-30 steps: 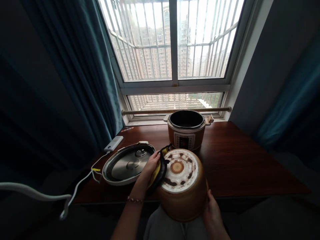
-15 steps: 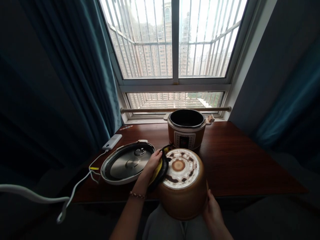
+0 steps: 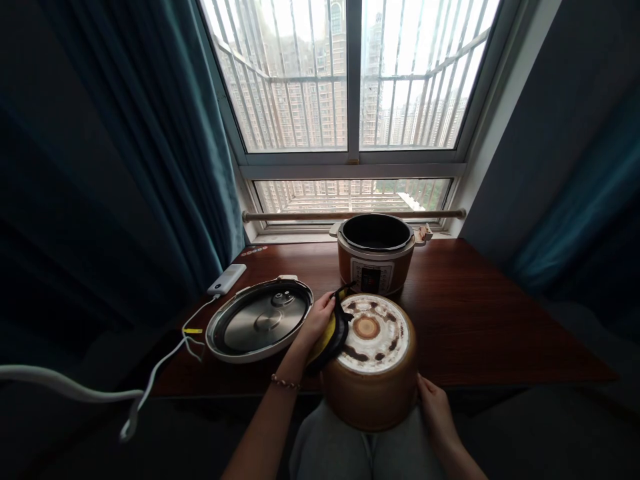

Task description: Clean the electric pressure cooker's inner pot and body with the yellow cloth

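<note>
An inner pot [image 3: 373,393] is tipped over my lap, its stained, whitish underside facing up and away from me. My right hand [image 3: 436,403] grips the pot's rim at the lower right, fingers partly hidden behind it. My left hand [image 3: 320,317] is closed on a yellow and black cloth [image 3: 327,340], which touches the pot's left side and base edge. Behind the pot stands an electric pressure cooker [image 3: 357,260] with a dark opening and a control panel. To the left, the cooker's lid [image 3: 260,323] lies with its metal inner face up.
All of it stands at a reddish-brown wooden table [image 3: 480,327] below a barred window. A white power bank [image 3: 227,279] with a white cable [image 3: 167,360] lies at the left edge. A blue curtain [image 3: 190,167] hangs at the left; a rod [image 3: 300,217] crosses the sill.
My left hand and the cloth have shifted slightly right along with the pot in view. The whole scene moved a little as my head moved. Both hands keep their hold.
</note>
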`<action>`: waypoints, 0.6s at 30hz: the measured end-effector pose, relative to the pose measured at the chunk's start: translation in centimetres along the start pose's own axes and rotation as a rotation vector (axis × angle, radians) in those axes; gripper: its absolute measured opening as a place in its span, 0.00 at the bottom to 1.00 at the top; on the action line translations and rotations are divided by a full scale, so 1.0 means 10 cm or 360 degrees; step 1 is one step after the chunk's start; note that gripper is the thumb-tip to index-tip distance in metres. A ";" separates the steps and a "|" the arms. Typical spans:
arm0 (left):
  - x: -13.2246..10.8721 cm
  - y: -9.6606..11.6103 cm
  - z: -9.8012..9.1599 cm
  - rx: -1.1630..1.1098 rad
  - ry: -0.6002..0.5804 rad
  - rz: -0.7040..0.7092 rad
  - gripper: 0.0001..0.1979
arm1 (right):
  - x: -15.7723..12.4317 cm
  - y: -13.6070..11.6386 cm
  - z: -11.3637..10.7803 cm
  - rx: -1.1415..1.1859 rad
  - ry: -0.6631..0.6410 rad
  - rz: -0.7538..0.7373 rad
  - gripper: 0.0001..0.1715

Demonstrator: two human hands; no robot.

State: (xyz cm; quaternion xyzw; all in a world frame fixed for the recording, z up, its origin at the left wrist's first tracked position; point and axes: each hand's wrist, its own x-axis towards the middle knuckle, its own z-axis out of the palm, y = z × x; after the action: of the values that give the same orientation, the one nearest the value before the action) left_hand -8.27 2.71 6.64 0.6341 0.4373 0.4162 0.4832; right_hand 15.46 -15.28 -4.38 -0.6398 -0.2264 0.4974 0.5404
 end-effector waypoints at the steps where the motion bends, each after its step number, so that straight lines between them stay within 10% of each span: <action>1: -0.01 0.03 0.00 0.0061 0.0000 0.0027 0.19 | 0.00 0.00 0.00 -0.0020 -0.0009 -0.0007 0.33; 10: -0.40 0.50 0.08 0.0784 -0.0228 0.0332 0.18 | -0.06 -0.01 -0.05 0.0033 -0.0029 -0.0062 0.32; 18: -0.94 0.92 0.54 0.1106 -0.0737 0.0628 0.18 | -0.06 -0.09 -0.25 -0.0087 0.0253 -0.0098 0.38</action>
State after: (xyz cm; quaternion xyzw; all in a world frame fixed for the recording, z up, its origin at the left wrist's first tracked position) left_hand -4.25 -9.03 13.67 0.9059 0.3024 0.1765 0.2384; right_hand 17.66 -16.67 -3.54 -0.6845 -0.2158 0.4218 0.5540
